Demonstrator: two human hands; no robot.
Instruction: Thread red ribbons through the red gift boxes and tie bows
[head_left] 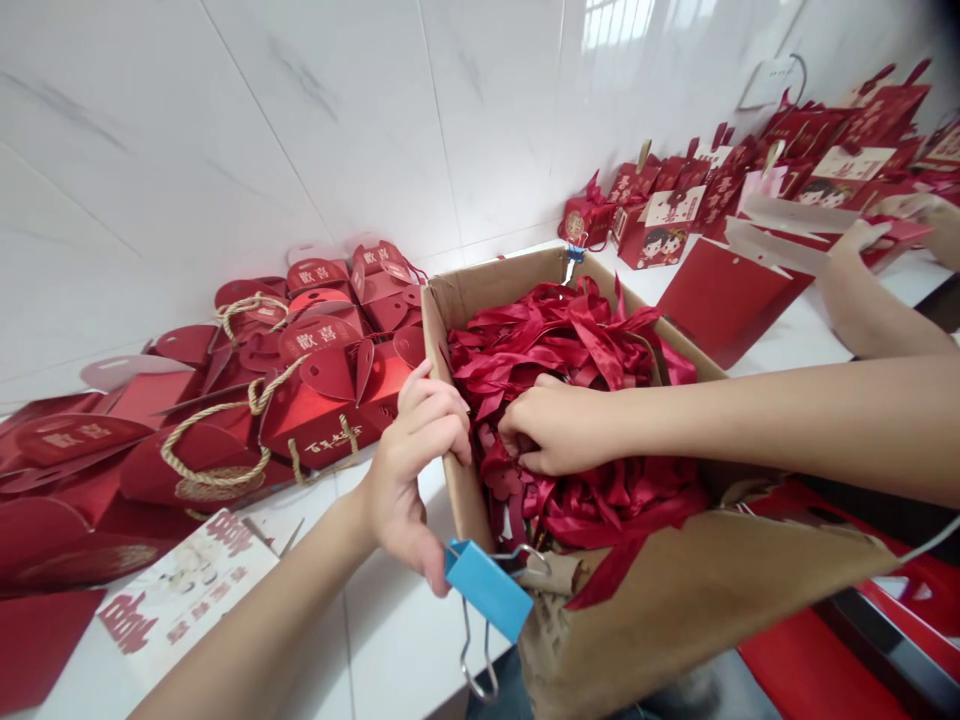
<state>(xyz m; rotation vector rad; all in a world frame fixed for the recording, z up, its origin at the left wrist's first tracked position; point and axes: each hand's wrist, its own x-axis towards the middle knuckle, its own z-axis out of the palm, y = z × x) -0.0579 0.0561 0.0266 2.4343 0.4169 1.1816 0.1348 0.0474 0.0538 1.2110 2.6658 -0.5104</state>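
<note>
An open cardboard box holds a heap of red ribbons. My right hand reaches into it, fingers curled down among the ribbons at the left side; what they grip, if anything, is hidden. My left hand rests at the box's left rim with its fingers bent over the edge and apart, the thumb stretched down beside a blue binder clip. That clip sits at the near left corner of the box. Close to my right fingertips lie small dark pink flower-shaped pieces.
Red gift boxes with rope handles crowd the left side by the wall. A printed card and scissors lie nearer. More red boxes stand at the back right, where another person's hands hold red card pieces.
</note>
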